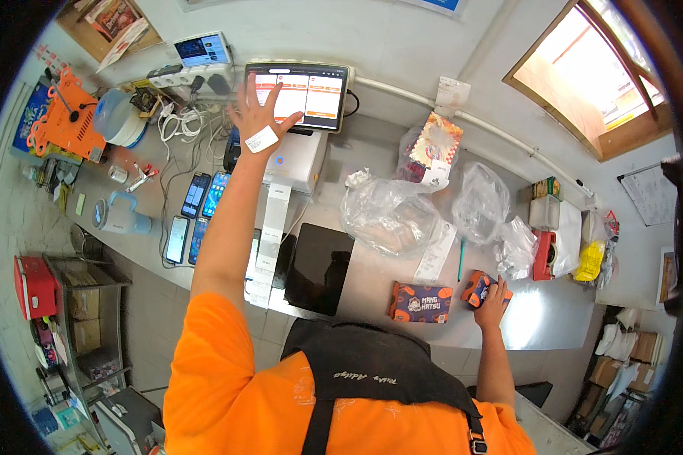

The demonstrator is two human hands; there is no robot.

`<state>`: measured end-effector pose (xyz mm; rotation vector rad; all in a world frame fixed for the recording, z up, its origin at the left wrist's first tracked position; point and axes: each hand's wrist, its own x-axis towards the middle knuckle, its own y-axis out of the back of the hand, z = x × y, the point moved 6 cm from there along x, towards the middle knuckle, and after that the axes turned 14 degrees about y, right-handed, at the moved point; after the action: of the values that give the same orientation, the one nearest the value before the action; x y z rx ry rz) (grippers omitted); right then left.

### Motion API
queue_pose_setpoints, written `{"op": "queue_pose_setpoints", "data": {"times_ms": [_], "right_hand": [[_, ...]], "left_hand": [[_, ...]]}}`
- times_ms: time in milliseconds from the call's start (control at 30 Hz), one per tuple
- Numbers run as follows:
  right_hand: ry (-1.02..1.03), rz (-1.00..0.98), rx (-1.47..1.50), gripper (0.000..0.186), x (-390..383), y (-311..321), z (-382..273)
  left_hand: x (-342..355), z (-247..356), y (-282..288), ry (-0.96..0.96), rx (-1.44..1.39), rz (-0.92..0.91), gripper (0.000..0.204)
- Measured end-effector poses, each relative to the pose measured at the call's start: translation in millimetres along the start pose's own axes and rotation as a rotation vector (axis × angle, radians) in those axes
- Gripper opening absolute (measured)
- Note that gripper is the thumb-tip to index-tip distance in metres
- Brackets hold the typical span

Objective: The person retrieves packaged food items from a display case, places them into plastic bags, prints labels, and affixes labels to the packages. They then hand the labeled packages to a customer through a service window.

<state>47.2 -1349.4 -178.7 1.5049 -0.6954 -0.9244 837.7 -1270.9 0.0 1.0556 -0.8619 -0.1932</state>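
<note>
Head view: left hand point(256, 121) at upper centre, fingers spread open, fingertips touching the tablet screen point(297, 93); white sticker on its back. Right hand point(492, 301) at lower right lies loosely curled over a small orange-and-navy box point(479, 287) on the steel counter point(546, 318). Second, larger box point(421, 302) of the same print lies just left. Count: 2 boxes, 4 phones point(197, 212) left of the arm, 3 clear plastic bags point(391, 214) mid-counter.

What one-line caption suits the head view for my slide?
Left hand taps a wall-mounted tablet; right hand rests on a small box.
</note>
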Motion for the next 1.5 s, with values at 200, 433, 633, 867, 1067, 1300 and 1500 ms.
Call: {"op": "queue_pose_setpoints", "data": {"times_ms": [200, 433, 633, 867, 1067, 1300, 1500], "right_hand": [[-0.003, -0.014, -0.02, 0.062, 2.5, -0.5, 1.6], [0.026, 0.045, 0.004, 0.067, 3.2, 2.1, 6.1], [0.061, 0.01, 0.114, 0.079, -7.6, 16.8, 7.0], [-0.011, 0.045, 0.162, 0.08, -21.8, 21.8, 14.7], [0.094, 0.132, 0.173, 0.077, -23.5, 15.5, 29.3], [0.194, 0.055, 0.221, 0.068, -27.2, 24.4, 60.3], [0.285, -0.024, 0.522, 0.045, 23.7, 52.9, 87.9]], "left_hand": [[-0.6, -8.1, -15.8, 0.005, 0.046, 0.021, 0.093], [-6.5, -0.4, -11.9, -0.01, 0.147, 0.118, 0.099], [-61.7, 53.6, 27.3, -0.119, -0.308, 0.152, 0.063], [-210.6, 170.8, 6.8, -0.164, -0.609, -0.576, 0.027], [-285.2, 315.5, -43.0, -0.242, -0.772, -0.834, 0.034], [-295.5, 429.5, -193.8, 0.022, -0.531, -0.977, 0.036], [-320.3, 420.8, -166.3, 0.044, -0.348, -0.858, 0.051]]}}
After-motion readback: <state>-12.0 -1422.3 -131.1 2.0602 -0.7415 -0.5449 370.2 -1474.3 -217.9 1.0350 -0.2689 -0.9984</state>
